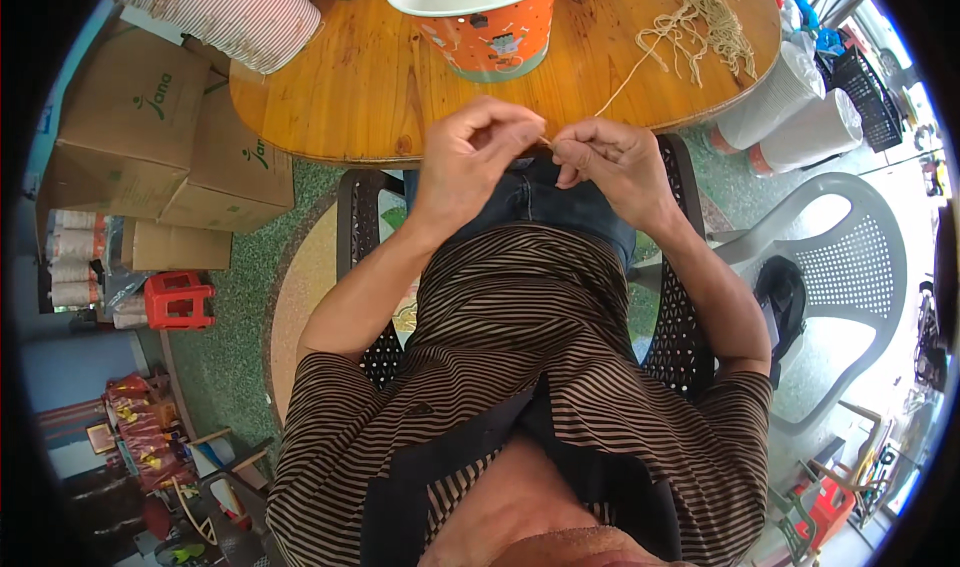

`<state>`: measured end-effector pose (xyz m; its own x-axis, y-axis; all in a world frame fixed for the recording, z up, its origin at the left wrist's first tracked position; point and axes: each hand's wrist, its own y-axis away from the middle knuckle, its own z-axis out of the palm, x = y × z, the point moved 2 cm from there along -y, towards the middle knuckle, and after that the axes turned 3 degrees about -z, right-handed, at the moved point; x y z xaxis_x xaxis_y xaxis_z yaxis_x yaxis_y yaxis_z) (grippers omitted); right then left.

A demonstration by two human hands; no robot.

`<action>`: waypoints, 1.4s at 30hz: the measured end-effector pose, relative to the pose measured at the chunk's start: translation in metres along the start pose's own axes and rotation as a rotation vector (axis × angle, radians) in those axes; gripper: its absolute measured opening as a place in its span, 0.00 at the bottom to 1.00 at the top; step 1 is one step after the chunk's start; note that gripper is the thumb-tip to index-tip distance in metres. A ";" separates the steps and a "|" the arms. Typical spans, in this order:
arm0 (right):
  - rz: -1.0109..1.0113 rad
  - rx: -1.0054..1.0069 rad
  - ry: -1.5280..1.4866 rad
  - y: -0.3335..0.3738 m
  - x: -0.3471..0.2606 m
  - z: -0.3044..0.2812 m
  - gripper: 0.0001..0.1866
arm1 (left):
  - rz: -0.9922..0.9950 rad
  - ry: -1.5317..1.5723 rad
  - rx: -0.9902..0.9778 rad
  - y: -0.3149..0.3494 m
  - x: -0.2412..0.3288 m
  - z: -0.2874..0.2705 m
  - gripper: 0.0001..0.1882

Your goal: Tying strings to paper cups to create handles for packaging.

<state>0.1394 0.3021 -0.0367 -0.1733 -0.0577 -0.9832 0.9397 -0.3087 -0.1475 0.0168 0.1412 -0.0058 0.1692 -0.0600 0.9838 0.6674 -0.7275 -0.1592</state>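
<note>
Just off the table's near edge, both my hands pinch at a thin piece of tan string. My left hand (480, 147) has thumb and forefinger pressed together. Close beside it, my right hand (615, 162) is also closed, its fingers curled around the string. From there the tan string (622, 89) runs up over the wooden table to a loose tangled heap of string (712, 17) at the far right. A large orange paper bucket (490, 42) with a white inside and a green base stands upright beyond my hands. The exact bit between my fingertips is too small to make out.
Stacked paper buckets (235, 12) lie on the wooden table (350, 87) at the far left. Cardboard boxes (130, 117) and a red stool (178, 300) are on the floor at left. A grey plastic chair (850, 257) and bagged bucket stacks (805, 132) stand at right.
</note>
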 end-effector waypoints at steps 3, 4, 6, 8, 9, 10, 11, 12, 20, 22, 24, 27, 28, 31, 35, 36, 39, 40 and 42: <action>-0.020 0.036 0.001 -0.002 -0.009 -0.001 0.10 | 0.541 -0.593 0.253 -0.017 0.040 -0.030 0.14; -0.024 0.037 -0.002 -0.004 -0.014 0.000 0.10 | 0.747 -0.769 0.314 -0.028 0.055 -0.041 0.16; -0.096 0.023 0.060 -0.013 -0.029 0.004 0.11 | 0.956 -0.994 0.367 -0.045 0.079 -0.054 0.21; -0.093 0.015 0.079 -0.023 -0.048 0.019 0.10 | 0.945 -1.067 0.250 -0.061 0.081 -0.070 0.19; -0.147 0.001 0.062 -0.027 -0.057 0.028 0.10 | 0.924 -1.127 0.135 -0.066 0.082 -0.075 0.17; -0.205 -0.013 0.047 -0.032 -0.064 0.035 0.10 | 0.761 -1.113 0.032 -0.068 0.083 -0.077 0.13; -0.233 0.008 0.028 -0.034 -0.066 0.041 0.09 | 0.768 -1.114 0.034 -0.063 0.085 -0.075 0.13; -0.238 0.014 0.031 -0.033 -0.067 0.044 0.09 | 0.659 -1.043 0.022 -0.053 0.089 -0.070 0.12; -0.219 0.125 -0.011 -0.014 -0.052 0.052 0.09 | 0.384 -0.758 0.073 0.003 0.091 -0.051 0.17; -0.236 0.126 -0.015 -0.014 -0.054 0.055 0.09 | 0.362 -0.729 0.109 0.005 0.088 -0.051 0.18; -0.251 0.131 0.017 -0.013 -0.053 0.055 0.08 | 0.409 -0.752 0.148 0.007 0.089 -0.047 0.18; -0.245 0.170 0.061 -0.014 -0.050 0.053 0.07 | 0.460 -0.781 0.150 0.008 0.089 -0.038 0.18; -0.243 0.169 0.059 -0.014 -0.049 0.053 0.07 | 0.456 -0.782 0.149 0.009 0.088 -0.038 0.18; -0.257 0.183 0.065 -0.015 -0.047 0.051 0.07 | 0.475 -0.804 0.161 0.009 0.086 -0.035 0.18; -0.264 0.206 0.099 -0.017 -0.045 0.051 0.07 | 0.516 -0.842 0.178 0.009 0.088 -0.031 0.18; -0.263 0.216 0.102 -0.017 -0.045 0.051 0.07 | 0.527 -0.855 0.181 0.009 0.088 -0.030 0.18; -0.255 0.231 0.118 -0.017 -0.045 0.051 0.07 | 0.525 -0.833 0.177 0.010 0.088 -0.028 0.17; -0.255 0.231 0.118 -0.018 -0.045 0.051 0.07 | 0.525 -0.833 0.177 0.010 0.088 -0.027 0.17; -0.261 0.234 0.097 -0.018 -0.045 0.052 0.07 | 0.527 -0.843 0.180 0.010 0.089 -0.027 0.17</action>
<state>0.1152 0.2610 0.0159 -0.3590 0.1384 -0.9230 0.7727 -0.5107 -0.3771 0.0195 0.1101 0.0818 0.8847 0.2097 0.4162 0.4479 -0.6293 -0.6351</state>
